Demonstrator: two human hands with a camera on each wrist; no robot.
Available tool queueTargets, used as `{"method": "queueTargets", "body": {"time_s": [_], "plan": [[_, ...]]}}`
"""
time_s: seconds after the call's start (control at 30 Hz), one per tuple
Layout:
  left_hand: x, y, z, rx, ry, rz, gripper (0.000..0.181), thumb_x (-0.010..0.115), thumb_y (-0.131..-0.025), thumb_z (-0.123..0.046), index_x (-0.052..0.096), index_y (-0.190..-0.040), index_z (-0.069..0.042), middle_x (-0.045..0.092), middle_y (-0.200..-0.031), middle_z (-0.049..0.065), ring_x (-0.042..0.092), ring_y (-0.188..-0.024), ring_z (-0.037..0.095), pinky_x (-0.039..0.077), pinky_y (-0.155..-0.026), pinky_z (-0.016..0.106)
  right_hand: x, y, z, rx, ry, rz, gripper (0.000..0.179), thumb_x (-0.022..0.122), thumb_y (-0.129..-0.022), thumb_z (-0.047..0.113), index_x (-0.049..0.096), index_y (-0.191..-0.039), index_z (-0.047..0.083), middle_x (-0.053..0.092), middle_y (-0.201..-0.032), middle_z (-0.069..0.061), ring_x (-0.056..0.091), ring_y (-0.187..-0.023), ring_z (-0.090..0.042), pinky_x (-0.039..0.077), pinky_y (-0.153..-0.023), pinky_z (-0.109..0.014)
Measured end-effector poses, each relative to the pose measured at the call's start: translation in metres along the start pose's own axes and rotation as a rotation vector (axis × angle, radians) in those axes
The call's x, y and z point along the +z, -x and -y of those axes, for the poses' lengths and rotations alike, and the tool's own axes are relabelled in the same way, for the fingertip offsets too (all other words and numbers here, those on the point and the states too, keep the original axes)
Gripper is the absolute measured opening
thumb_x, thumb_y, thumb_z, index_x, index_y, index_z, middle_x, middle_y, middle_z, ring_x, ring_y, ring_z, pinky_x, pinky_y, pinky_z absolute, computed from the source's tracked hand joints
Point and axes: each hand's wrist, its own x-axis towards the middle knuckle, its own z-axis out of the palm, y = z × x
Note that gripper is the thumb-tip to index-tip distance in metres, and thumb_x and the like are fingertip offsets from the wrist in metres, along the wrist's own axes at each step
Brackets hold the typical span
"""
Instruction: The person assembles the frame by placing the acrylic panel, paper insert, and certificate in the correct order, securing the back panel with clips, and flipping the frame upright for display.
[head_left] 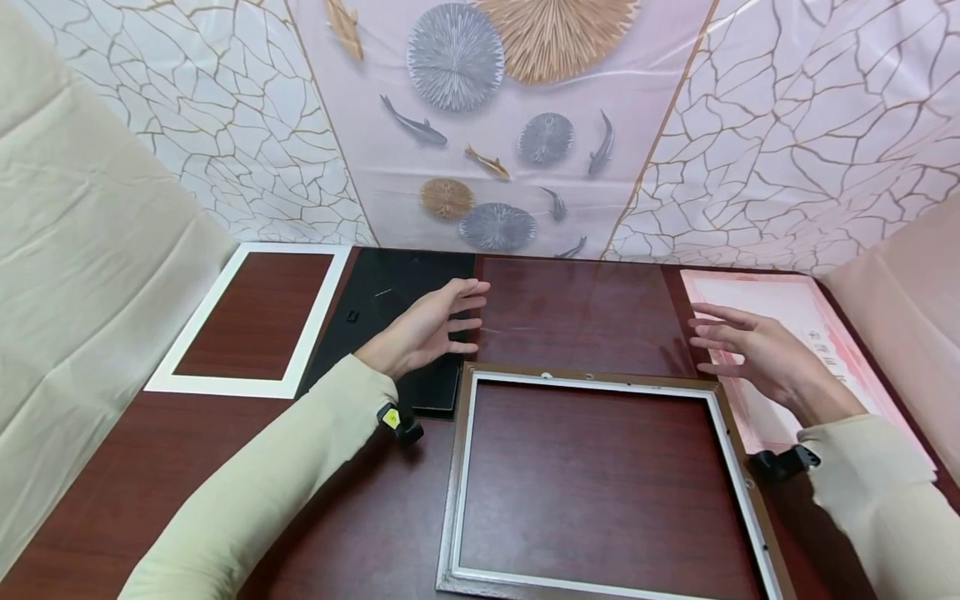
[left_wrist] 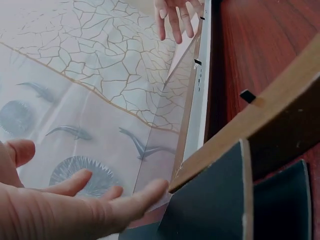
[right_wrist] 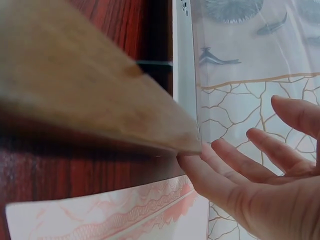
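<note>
An empty picture frame [head_left: 453,500] lies on the table with its back side up, small black tabs along its inner edge [left_wrist: 247,96]. Beyond its far side is a clear sheet [head_left: 577,312], glossy and see-through. My left hand [head_left: 427,329] hovers over the right part of a black backing board [head_left: 367,292], fingers spread and holding nothing. Over the pink-bordered paper [head_left: 757,292] hangs my right hand [head_left: 776,358], also empty with fingers extended. In the right wrist view its fingertips [right_wrist: 187,162] are close to the frame's corner; I cannot tell whether they touch.
A white mat board [head_left: 225,386] with a rectangular opening lies at the far left. Behind the table hangs a patterned cloth [head_left: 487,167] with gold lines and fish. Pale fabric [head_left: 90,250] borders the left side, and pink fabric [head_left: 900,283] the right.
</note>
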Motion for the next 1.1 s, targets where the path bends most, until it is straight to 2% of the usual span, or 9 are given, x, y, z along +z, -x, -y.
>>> {"method": "queueTargets", "body": {"time_s": [0.17,0.27,0.67,0.9,1.1], "plan": [[0.005,-0.006,-0.001,-0.052,-0.033,-0.034,0.056,0.043,-0.111,-0.04,0.041,-0.161,-0.015,0.027,-0.173,0.01,0.025,-0.158,0.041,0.034,-0.119,0.069,-0.001,-0.001,0.001,0.025,-0.02,0.016,0.032,0.055,-0.109,0.013,0.065,-0.122,0.041,0.069,-0.114,0.024,0.069,-0.105,0.002,0.063,-0.082,-0.029],[0.008,-0.008,0.0,-0.061,-0.043,-0.051,0.056,0.042,-0.111,-0.039,0.041,-0.161,-0.015,0.027,-0.172,0.01,0.024,-0.158,0.041,0.034,-0.119,0.069,-0.001,-0.001,0.002,0.043,-0.019,0.015,0.032,0.054,-0.11,0.013,0.065,-0.12,0.042,0.069,-0.114,0.024,0.068,-0.105,0.002,0.062,-0.083,-0.029],[0.009,-0.011,0.001,-0.074,0.027,-0.125,0.054,0.041,-0.111,-0.035,0.038,-0.162,-0.017,0.023,-0.173,0.008,0.024,-0.158,0.038,0.039,-0.118,0.065,-0.005,-0.004,0.0,0.077,-0.038,0.018,0.026,0.053,-0.111,0.018,0.062,-0.122,0.04,0.068,-0.114,0.025,0.067,-0.107,0.003,0.062,-0.085,-0.029],[0.007,-0.013,0.002,-0.079,0.036,-0.127,0.051,0.041,-0.112,-0.031,0.039,-0.162,-0.018,0.027,-0.172,0.008,0.038,-0.152,0.038,0.041,-0.12,0.054,-0.004,-0.005,0.002,0.083,-0.062,0.013,0.03,0.052,-0.111,0.016,0.066,-0.116,0.042,0.071,-0.111,0.025,0.067,-0.104,0.003,0.062,-0.083,-0.029],[0.006,-0.018,0.003,-0.079,0.042,-0.1,0.048,0.044,-0.113,-0.024,0.044,-0.159,-0.009,0.037,-0.167,0.008,0.05,-0.146,0.035,0.043,-0.12,0.047,-0.003,-0.002,0.002,0.107,-0.089,-0.009,0.035,0.053,-0.109,0.011,0.069,-0.112,0.041,0.072,-0.108,0.023,0.067,-0.103,0.001,0.062,-0.082,-0.029]]}}
